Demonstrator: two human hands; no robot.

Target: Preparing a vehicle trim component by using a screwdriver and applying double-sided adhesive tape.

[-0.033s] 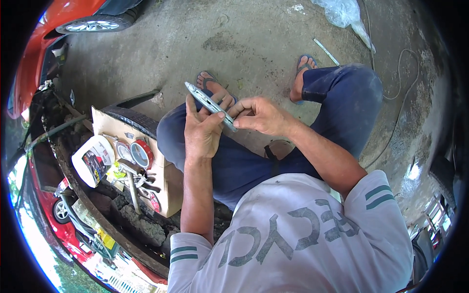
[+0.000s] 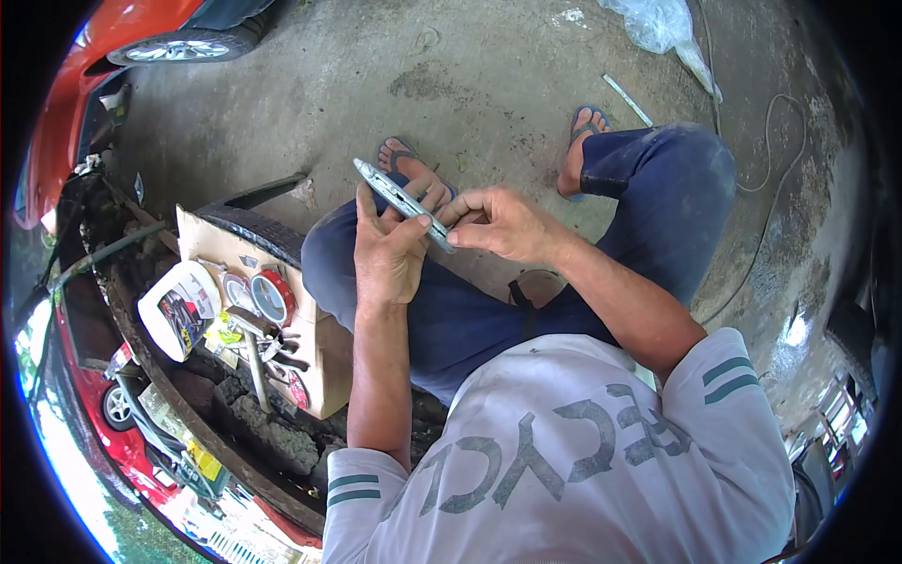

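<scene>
A long, narrow grey part [image 2: 404, 201] with dark slots along its side and a pointed far end slants in front of my knees; I cannot tell its exact kind. My left hand [image 2: 393, 246] is closed around it, thumb on the near side and fingers behind. At its lower right end, my right hand [image 2: 496, 226] is closed in a pinch, with thumb and forefinger against the part. Anything small between those fingertips is hidden. Both forearms hang over my blue trousers [image 2: 460, 315].
To my left, a cardboard sheet [image 2: 329, 362] bears a white tub [image 2: 180, 308], a roll of red tape [image 2: 272, 298], a hammer [image 2: 255, 362] and small tools. Beyond stands a red car [image 2: 122, 28]. A plastic bag [image 2: 653, 23], a thin strip [image 2: 628, 101] and a cable [image 2: 769, 141] lie on the concrete.
</scene>
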